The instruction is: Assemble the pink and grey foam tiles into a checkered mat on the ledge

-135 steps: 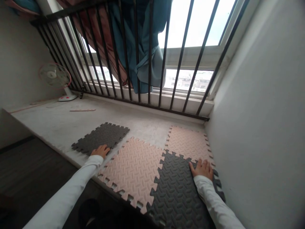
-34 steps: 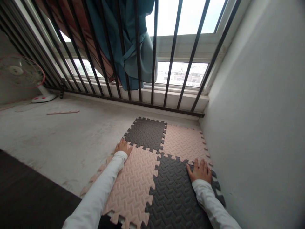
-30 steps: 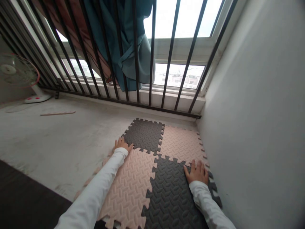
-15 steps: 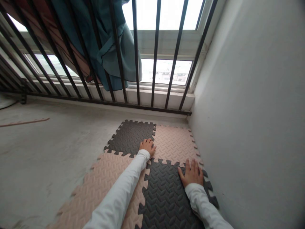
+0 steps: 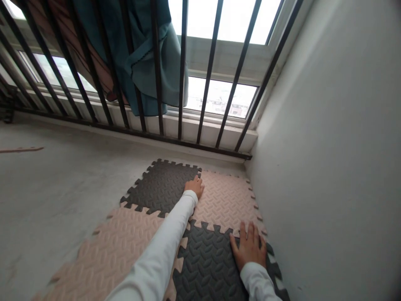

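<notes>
Four-square foam puzzle mats lie joined on the floor in a checker pattern. My left hand [image 5: 194,187] presses down on the seam between the far dark grey mat [image 5: 163,184] and the far pink mat [image 5: 228,198], its fingers apart. My right hand [image 5: 250,246] rests flat with spread fingers on the near dark grey mat [image 5: 206,259]; its fingertips reach over the joint onto the far pink mat. Beneath my left sleeve stretches the near pink mat [image 5: 109,246], partly covered by the arm. Neither hand grips anything.
A white wall [image 5: 338,159] rises close along the mats' right side. Beyond them runs a dark metal railing [image 5: 175,140], with blue-green cloth [image 5: 150,71] hanging behind it before the windows. Bare concrete floor [image 5: 62,179] lies to the left, with a thin pinkish strip [image 5: 21,149].
My left hand has slid farther along the seam toward the railing. My right hand's fingers have edged forward over the joint. The view has tilted and shifted slightly.
</notes>
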Demonstrator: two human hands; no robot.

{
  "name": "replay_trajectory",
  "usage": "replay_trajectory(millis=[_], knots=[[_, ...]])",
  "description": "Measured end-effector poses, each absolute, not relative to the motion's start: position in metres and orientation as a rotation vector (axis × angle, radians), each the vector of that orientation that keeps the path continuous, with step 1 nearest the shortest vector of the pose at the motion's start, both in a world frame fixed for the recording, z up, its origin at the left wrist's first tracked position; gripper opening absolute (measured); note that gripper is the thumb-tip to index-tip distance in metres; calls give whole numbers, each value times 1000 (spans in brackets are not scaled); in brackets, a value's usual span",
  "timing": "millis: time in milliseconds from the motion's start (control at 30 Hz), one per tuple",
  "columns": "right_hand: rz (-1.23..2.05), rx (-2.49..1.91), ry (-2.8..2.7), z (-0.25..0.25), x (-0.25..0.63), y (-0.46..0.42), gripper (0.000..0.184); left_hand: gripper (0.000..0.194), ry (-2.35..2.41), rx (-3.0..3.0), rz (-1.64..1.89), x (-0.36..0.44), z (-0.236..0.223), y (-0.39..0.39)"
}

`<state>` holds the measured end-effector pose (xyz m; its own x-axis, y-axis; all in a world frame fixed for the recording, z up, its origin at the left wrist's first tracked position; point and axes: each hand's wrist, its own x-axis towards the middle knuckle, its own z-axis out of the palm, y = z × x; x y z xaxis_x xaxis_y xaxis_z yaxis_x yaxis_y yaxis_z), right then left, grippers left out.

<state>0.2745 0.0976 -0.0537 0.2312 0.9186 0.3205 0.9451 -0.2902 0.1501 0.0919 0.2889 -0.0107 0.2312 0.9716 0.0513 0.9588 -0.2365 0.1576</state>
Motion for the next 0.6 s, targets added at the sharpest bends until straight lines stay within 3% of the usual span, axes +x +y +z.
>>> replay_trajectory(millis=[600], knots=[[-438,-2472,-1825,-43,268,95,64,45,1878,2382,161,107,-9,331]])
